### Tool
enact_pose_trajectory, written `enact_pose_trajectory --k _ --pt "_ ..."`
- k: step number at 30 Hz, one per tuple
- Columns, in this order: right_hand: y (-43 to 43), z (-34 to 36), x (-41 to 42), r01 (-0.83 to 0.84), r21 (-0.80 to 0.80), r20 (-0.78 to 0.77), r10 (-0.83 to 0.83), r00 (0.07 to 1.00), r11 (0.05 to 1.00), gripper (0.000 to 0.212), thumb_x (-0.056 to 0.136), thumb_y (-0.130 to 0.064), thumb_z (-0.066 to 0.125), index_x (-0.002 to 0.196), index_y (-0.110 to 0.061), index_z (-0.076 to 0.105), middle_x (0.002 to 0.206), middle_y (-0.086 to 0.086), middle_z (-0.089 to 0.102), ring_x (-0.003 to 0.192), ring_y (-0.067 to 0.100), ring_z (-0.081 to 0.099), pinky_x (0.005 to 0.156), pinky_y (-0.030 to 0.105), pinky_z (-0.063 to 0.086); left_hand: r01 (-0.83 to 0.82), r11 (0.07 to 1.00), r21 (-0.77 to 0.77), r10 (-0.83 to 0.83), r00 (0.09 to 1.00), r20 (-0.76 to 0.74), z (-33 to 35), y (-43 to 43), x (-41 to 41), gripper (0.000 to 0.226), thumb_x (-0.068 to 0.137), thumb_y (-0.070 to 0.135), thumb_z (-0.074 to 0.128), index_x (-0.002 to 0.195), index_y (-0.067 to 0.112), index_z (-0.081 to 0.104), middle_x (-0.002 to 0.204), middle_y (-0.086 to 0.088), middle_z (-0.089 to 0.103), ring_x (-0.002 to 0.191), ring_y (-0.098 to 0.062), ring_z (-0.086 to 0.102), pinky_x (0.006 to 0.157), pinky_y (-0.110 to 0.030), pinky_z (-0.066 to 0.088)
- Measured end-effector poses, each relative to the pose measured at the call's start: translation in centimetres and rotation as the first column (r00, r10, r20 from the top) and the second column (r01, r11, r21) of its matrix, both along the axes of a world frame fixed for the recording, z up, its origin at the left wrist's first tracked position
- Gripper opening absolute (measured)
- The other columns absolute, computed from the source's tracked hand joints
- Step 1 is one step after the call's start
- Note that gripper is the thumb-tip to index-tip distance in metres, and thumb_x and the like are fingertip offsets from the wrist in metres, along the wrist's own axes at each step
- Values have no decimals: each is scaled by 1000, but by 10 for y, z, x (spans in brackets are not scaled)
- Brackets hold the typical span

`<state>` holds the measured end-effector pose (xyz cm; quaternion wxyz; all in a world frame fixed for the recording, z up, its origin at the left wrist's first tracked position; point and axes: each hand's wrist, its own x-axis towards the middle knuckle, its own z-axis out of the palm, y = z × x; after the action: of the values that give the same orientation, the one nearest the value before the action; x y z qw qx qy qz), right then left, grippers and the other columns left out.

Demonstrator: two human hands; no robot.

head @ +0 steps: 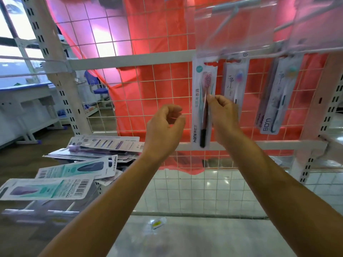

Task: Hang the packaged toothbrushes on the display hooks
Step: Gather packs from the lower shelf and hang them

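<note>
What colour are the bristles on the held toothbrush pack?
Pink bristles on the white-carded Hane toothbrush pack; best in head view.

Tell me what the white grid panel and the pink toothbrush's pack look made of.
White grid panel: likely coated metal wire, matte; thin rods, open squares. Pink toothbrush's pack, pinched by the right hand: printed white card, seemingly under clear plastic that glints.

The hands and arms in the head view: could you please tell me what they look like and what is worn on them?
The left hand and the right hand wear no gloves, and no ring, watch or bracelet shows on either. Both forearms are bare right down to the picture's lower edge; no sleeve shows.
</note>
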<state>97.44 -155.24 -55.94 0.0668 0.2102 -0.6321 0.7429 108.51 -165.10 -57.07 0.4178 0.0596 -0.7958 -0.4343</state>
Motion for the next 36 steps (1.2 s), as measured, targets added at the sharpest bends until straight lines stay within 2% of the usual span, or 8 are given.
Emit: enact_pose_trajectory --k 8,15,17,21,23,27,32,36 --pt "-15 7 -24 109 103 23 -112 993 989 31 98 -31 51 70 -19 56 73 1 57 70 16 55 72 38 54 -58 998 -39 60 997 49 -2 -22 20 10 91 18 63 96 26 65 80 16 63 75 2 58 70 -11 45" --pt "-21 -15 -8 261 74 -4 -262 965 962 24 96 -29 54 73 -20 48 73 -3 56 61 6 53 47 12 42 -75 993 -92 83 992 94 -4 -39 40 10 90 16 63 91 26 67 77 16 63 70 5 57 65 -4 43" --pt "-24 -29 0 340 72 -14 -340 940 938 16 93 -29 58 94 -16 49 99 4 56 80 10 55 55 6 41 -92 985 -143 109 988 111 -3 -43 47 8 91 16 63 93 23 67 77 17 62 71 6 56 64 -2 41" --pt "-35 -54 29 472 76 -250 -441 862 879 37 89 -24 62 118 -5 48 119 5 42 108 17 44 87 28 46 -94 973 -212 138 969 207 -3 -54 62 6 91 20 63 94 23 67 79 18 62 74 3 57 68 -9 43" --pt "-44 -62 50 434 96 -358 -376 855 896 32 89 -18 61 115 -4 52 118 10 47 107 20 45 90 28 43 -74 966 -248 142 953 268 -1 -63 72 7 91 21 64 96 21 69 81 14 64 78 -4 61 74 -17 48" --pt "-71 -67 83 263 314 -491 -81 868 912 25 89 -14 62 113 -11 57 114 -1 49 111 16 46 95 26 36 -44 934 -353 195 893 405 2 -86 98 12 93 21 64 103 19 68 87 12 65 78 3 59 59 -2 42" --pt "-105 -60 116 61 557 -525 295 798 828 29 90 -19 65 117 -14 59 118 -4 55 113 11 45 95 22 32 30 848 -530 351 718 601 8 -119 137 22 91 26 64 112 22 68 106 6 70 96 -9 64 91 -29 51" --pt "-133 -56 138 47 690 -531 462 710 722 40 88 -22 67 126 -14 58 131 3 56 124 18 44 101 25 30 104 717 -689 539 545 643 6 -141 162 32 91 20 59 123 27 63 124 5 63 103 -11 51 93 -28 42"
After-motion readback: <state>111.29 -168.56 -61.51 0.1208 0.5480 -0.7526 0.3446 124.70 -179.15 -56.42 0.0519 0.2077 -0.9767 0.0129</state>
